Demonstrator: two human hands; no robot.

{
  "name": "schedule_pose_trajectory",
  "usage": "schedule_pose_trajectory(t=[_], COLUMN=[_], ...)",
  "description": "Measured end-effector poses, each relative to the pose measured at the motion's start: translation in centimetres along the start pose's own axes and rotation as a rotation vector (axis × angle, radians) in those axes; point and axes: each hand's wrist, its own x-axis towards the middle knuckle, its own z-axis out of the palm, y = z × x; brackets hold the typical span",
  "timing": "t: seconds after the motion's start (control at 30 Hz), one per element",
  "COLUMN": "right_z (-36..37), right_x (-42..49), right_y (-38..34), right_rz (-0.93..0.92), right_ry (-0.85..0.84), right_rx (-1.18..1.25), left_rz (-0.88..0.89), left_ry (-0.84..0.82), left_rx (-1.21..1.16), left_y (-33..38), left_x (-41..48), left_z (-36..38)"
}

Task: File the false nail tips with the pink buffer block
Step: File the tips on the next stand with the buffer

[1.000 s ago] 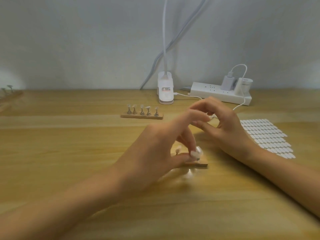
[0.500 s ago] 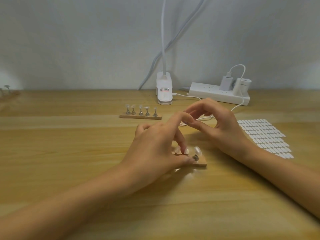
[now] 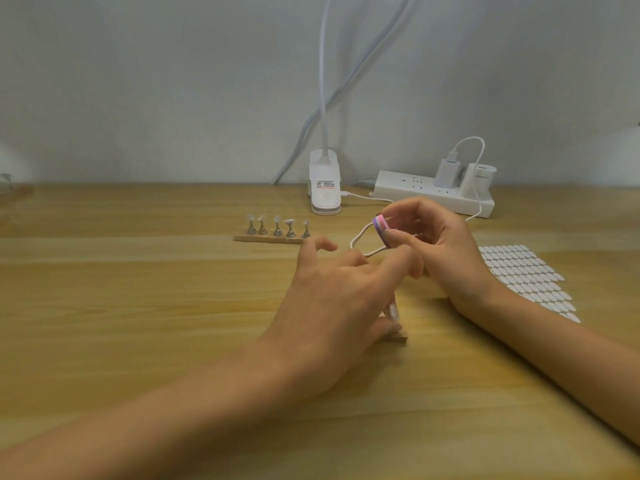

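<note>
My right hand (image 3: 440, 251) pinches the small pink and purple buffer block (image 3: 381, 226) between thumb and fingertips, raised above the table. My left hand (image 3: 336, 299) lies low in front of it, with curled fingers over the near wooden nail stand (image 3: 398, 339), its thumb against the stand and its index finger raised toward the block. One clear false nail tip (image 3: 393, 311) shows upright beside the left thumb; the remainder of that stand is hidden by the hand. A second wooden stand (image 3: 270, 239) with several nail tips on metal holders sits farther back.
A sheet of white oval stickers (image 3: 526, 278) lies to the right. A white clip lamp base (image 3: 324, 194) and a power strip (image 3: 433, 197) with chargers stand by the wall. A white cable (image 3: 360, 237) loops behind my hands. The table is wooden.
My right hand turned so the pink buffer block now shows at its fingertips. My left index finger lifted off the near stand toward the block, and the hand now covers more of the stand.
</note>
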Motion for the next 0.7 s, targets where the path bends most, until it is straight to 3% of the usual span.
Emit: schedule_pose_trajectory(t=[0.13,0.2,0.3,0.47,0.7], right_z=[-0.1,0.0,0.2,0.5,1.3], right_x=[0.0,-0.1,-0.3,-0.7,-1.1], right_y=[0.1,0.0,-0.5,-1.4,-1.7], right_rz=[-0.007,-0.016,-0.037,-0.134,-0.442], right_ry=[-0.002,-0.004,-0.008,-0.073,-0.152], right_rx=[0.012,0.019,0.008,-0.137,-0.299], left_rz=[0.197,0.220,-0.014,-0.422,-0.456], left_ry=[0.157,0.175,0.184,0.176,0.155], left_rx=[0.074,-0.194,-0.636,-0.820,-0.896], left_y=[0.0,-0.5,-3.0,-6.9,-6.8], left_x=[-0.2,-0.1,0.5,0.2,-0.1], left_z=[0.6,0.1,-1.6,-0.9,0.7])
